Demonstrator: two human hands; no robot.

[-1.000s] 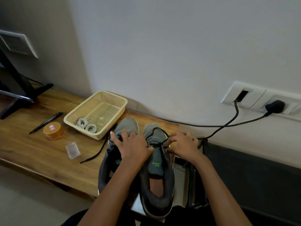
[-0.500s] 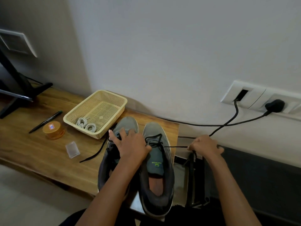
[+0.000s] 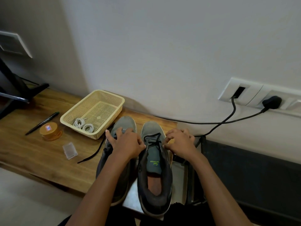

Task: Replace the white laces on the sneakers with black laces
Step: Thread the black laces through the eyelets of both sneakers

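Note:
Two grey sneakers stand side by side on the wooden table (image 3: pixel 32 154), toes toward the wall. The right sneaker (image 3: pixel 154 173) has a black lace (image 3: pixel 153 138) crossed through its front eyelets. My left hand (image 3: pixel 127 144) rests over the left sneaker (image 3: pixel 125 124), thumb against the right sneaker's left edge. My right hand (image 3: pixel 180 142) sits at the right sneaker's right side with fingers curled, pinching the black lace there. Another black lace end (image 3: pixel 91 156) trails from the left sneaker across the table. Coiled white laces (image 3: pixel 83 125) lie in the yellow basket (image 3: pixel 112 98).
An orange round tub (image 3: pixel 49 131), a black pen (image 3: pixel 42 123) and a small clear plastic box (image 3: pixel 70 150) lie left of the basket. A black stand (image 3: pixel 16 90) is at the far left. Black cables (image 3: pixel 211 123) run from wall sockets (image 3: pixel 260 98) behind the sneakers.
My right hand had pulled the black lace out to the right half a second ago; it has come back to the right sneaker's side. My left hand stays on the left sneaker.

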